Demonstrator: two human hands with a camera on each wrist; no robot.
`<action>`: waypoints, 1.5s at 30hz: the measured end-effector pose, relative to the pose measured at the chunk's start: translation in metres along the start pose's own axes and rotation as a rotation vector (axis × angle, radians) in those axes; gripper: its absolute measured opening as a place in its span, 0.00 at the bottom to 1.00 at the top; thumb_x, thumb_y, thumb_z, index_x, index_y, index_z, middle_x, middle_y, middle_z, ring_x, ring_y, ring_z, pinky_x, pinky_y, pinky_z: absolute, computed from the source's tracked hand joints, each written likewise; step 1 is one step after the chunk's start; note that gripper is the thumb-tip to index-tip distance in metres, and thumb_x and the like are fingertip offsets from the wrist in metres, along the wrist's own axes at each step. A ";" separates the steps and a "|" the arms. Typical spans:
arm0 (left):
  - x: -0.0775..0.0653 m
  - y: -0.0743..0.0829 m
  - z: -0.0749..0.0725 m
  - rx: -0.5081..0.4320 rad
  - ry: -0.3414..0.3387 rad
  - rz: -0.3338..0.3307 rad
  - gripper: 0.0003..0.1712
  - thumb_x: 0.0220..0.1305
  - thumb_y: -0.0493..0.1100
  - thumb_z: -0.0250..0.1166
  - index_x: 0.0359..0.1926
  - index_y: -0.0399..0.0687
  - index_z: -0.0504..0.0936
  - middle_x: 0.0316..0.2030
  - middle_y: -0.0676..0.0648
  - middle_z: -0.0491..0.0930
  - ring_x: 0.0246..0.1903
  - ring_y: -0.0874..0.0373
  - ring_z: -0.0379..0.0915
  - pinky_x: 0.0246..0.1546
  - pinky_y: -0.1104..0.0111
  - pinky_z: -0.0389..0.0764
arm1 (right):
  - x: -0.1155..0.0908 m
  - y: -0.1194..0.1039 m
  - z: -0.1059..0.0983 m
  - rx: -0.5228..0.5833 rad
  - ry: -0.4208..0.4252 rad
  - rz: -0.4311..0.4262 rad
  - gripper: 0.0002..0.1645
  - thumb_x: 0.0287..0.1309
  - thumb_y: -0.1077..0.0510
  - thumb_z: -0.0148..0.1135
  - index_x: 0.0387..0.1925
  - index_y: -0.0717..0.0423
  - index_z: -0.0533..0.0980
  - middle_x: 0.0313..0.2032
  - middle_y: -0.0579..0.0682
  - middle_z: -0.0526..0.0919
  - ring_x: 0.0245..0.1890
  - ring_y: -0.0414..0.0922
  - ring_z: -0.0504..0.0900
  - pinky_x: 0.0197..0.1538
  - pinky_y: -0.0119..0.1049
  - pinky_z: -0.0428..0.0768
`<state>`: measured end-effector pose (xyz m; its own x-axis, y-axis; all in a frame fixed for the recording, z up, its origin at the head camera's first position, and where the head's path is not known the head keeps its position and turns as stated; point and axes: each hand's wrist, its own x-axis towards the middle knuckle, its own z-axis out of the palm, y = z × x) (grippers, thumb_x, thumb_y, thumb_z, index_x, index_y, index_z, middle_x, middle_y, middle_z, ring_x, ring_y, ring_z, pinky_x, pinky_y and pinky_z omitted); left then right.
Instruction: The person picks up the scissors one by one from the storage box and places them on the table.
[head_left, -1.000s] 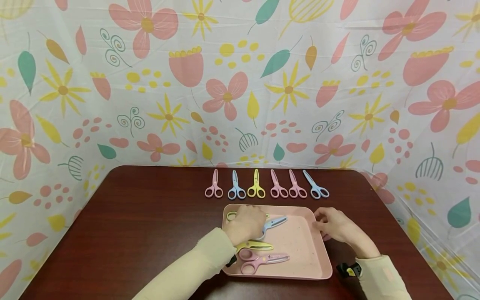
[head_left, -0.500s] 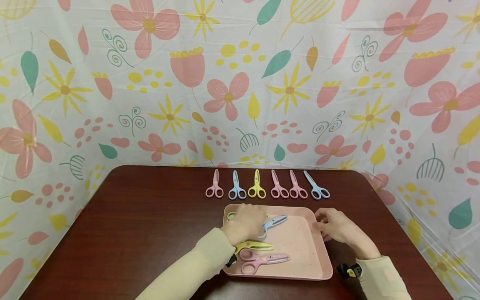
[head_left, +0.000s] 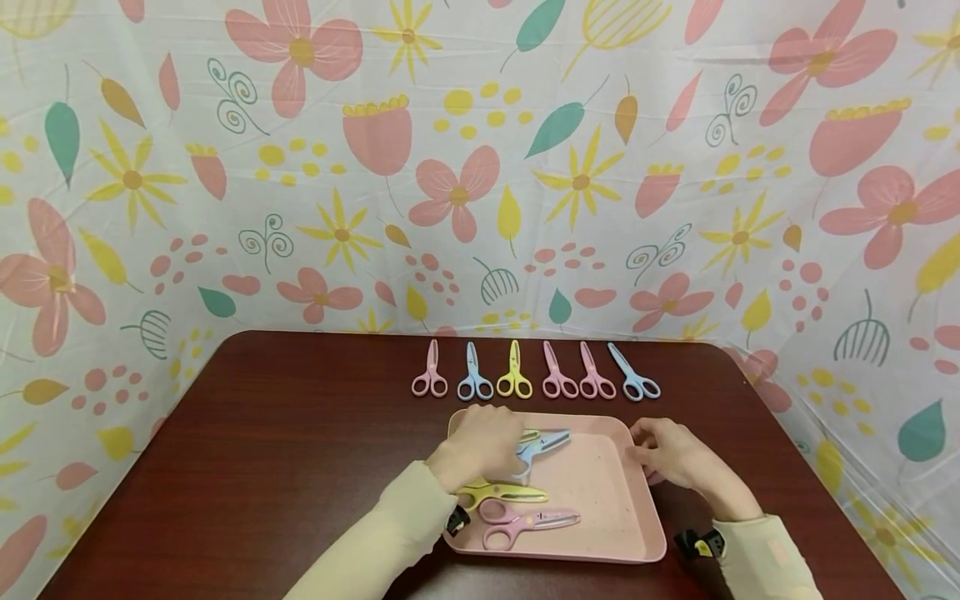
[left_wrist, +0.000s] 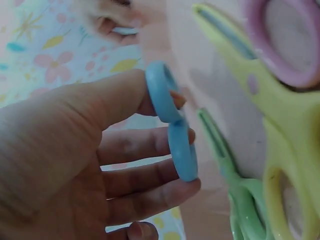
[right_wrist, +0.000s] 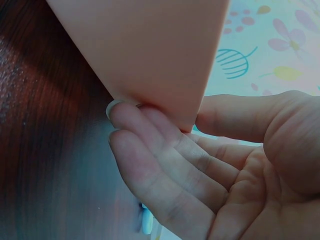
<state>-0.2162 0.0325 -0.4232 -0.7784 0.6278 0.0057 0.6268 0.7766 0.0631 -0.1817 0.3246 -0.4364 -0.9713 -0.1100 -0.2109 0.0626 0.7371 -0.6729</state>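
My left hand [head_left: 483, 442] is over the left part of a pink tray [head_left: 600, 500]. It pinches the handle loops of blue scissors [left_wrist: 159, 95] between thumb and fingers; their blades [head_left: 553, 442] point right, over the tray. Green scissors [left_wrist: 245, 205] lie in the tray close by, mostly behind the hand in the head view. Nearer the front are yellow scissors [head_left: 513, 493] and pink scissors [head_left: 521, 521], both with blades to the right. At the tray's right wall, my right hand [head_left: 675, 454] grips the rim, thumb on one side and fingers against the outer face.
Behind the tray, a row of several scissors stretches along the table's back, tips away: pink [head_left: 431, 369], blue [head_left: 472, 371], yellow [head_left: 514, 371], then more pink and blue ones. The dark wooden table [head_left: 300, 450] extends left, up to a flowered cloth [head_left: 450, 167].
My left hand has shifted slightly left and back, and the blue scissors have moved a little left with it. More of the yellow scissors' handle shows. The right hand stays at the tray rim.
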 end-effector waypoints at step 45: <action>-0.042 -0.128 -0.030 -0.462 0.342 -0.361 0.11 0.55 0.53 0.71 0.22 0.56 0.83 0.18 0.55 0.75 0.14 0.57 0.65 0.16 0.64 0.63 | -0.001 -0.001 0.001 -0.028 0.008 0.005 0.10 0.62 0.66 0.61 0.44 0.67 0.74 0.27 0.52 0.80 0.24 0.47 0.82 0.29 0.44 0.83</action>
<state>-0.2650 -0.0947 -0.4017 -0.9509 0.2224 0.2153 0.3057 0.7843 0.5399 -0.1811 0.3234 -0.4359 -0.9727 -0.1011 -0.2087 0.0612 0.7561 -0.6515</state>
